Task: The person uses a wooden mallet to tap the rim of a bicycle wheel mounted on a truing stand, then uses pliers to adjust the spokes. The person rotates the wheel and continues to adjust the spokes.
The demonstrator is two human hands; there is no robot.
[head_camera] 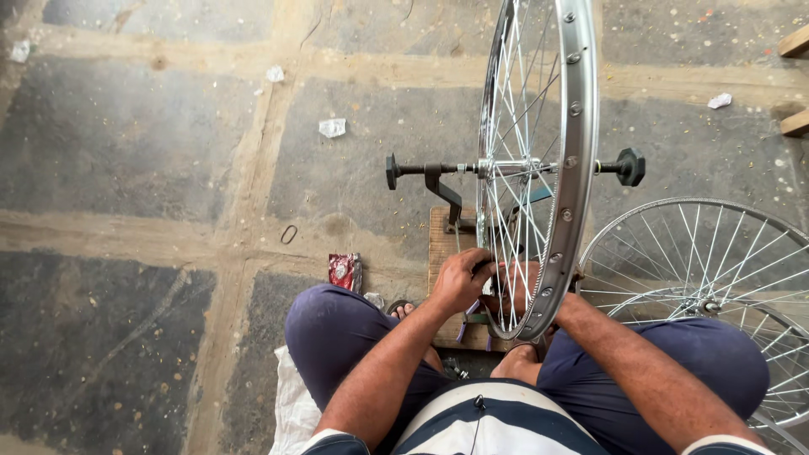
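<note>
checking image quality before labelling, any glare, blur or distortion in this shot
Head view: even daylight, soft shadows on the floor; bright sheen on the rim; wide-angle bend at the edges; sharp overall; right hand partly hidden behind spokes, left hand clear.

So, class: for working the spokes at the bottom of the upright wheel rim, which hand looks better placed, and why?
Probably the left hand: it lies in plain view on the near side of the wheel rim, fingers curled at the lower spokes. The right hand sits behind the spokes, partly hidden.
</note>
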